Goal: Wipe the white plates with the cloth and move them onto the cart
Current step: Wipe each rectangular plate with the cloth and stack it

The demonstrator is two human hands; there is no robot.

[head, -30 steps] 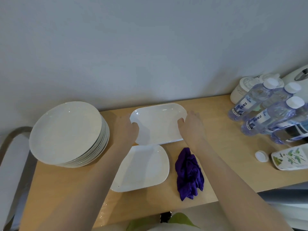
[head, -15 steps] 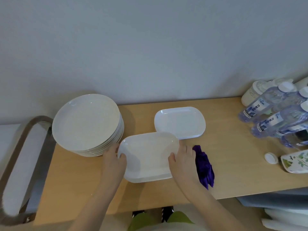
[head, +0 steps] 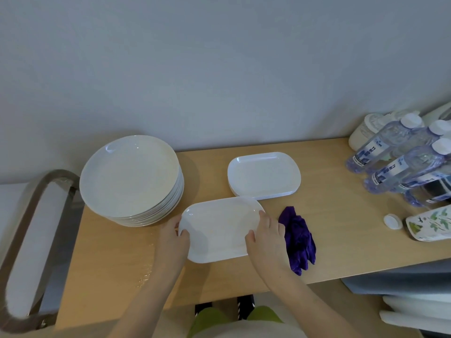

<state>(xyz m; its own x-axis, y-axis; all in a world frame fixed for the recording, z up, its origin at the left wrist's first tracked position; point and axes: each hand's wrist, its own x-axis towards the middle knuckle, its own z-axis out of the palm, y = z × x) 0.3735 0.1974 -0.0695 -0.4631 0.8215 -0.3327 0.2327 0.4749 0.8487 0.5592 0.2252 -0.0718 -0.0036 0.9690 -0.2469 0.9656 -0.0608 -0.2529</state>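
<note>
The right edge cuts off the water bottles (head: 400,164) and the printed pouch (head: 429,226); their labels are unreadable; the cart (head: 31,240) runs off the left edge.

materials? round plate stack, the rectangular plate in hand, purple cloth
Round plate stack: likely glazed ceramic, with glossy highlights and thick rims. Rectangular plate, held at its ends by the left hand and right hand: thin and smooth, melamine or plastic perhaps, can't confirm. Purple cloth: soft matte fabric, crumpled folds.
</note>
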